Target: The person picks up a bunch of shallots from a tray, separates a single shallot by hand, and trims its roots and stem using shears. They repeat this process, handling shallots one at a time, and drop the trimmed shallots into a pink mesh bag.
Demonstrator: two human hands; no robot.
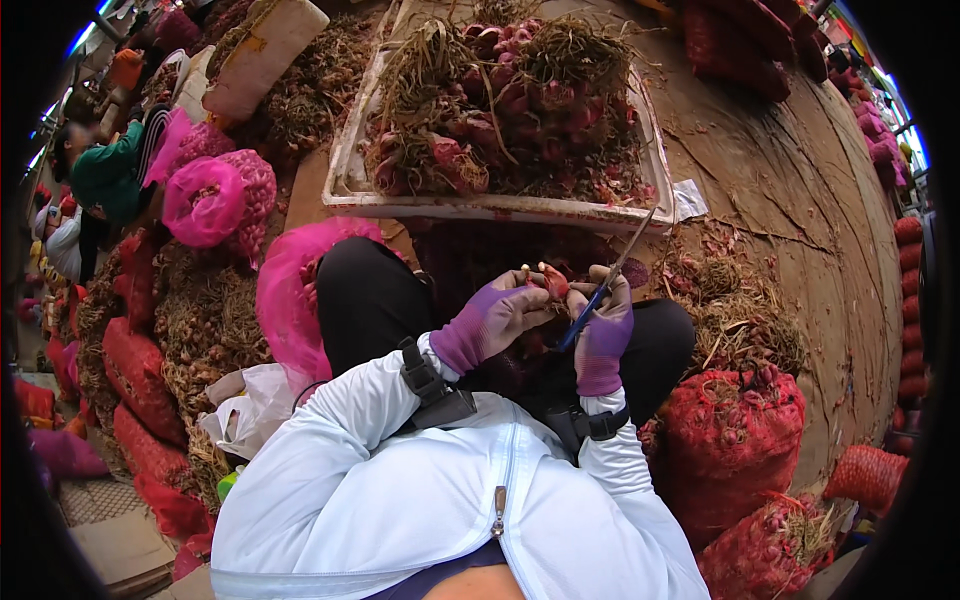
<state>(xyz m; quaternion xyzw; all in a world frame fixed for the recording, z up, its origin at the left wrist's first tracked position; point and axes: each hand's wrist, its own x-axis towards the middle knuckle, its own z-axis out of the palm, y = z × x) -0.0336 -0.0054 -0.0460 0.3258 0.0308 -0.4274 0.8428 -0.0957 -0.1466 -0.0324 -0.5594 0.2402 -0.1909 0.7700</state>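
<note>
My left hand (497,318), in a purple and grey work glove, pinches a small reddish shallot (554,282) with pale trimmed ends, above my lap. A matching glove covers my right hand (606,335), which grips a blue-handled knife (580,325). The thin blade points up and away to the right. My right thumb and fingertips are close beside the shallot; whether they touch it I cannot tell. Just beyond my hands stands a white foam tray (480,207), holding dry-stemmed bunches of shallots (540,90) and loose skins.
Pink mesh bags (290,290) are by my left knee and farther left. Full red net sacks (735,430) stand at my right, beside a heap of dried stems (740,310). More red sacks (140,375) line the left. A person in green (105,175) sits at the far left.
</note>
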